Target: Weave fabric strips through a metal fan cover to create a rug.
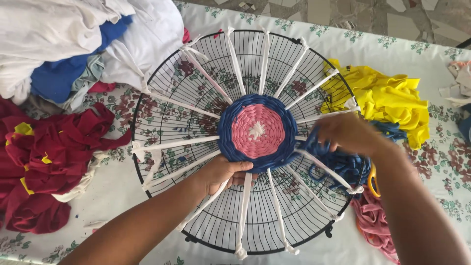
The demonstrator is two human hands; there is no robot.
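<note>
Now, from left to right:
Red cloth (41, 167): it lies in a heap at the left, near the black wire frame (162, 78).
My left hand (222, 172): it presses flat on the lower edge of the round weaving (257, 131), fingers half open, holding nothing.
Weaving: pink centre, blue ring, in the middle of the frame, on white strips (171, 144).
My right hand (349, 134): it is closed on the blue strip (338, 164), just right of the weaving; it looks blurred.
Yellow cloth (387, 100): it lies behind my right hand.
</note>
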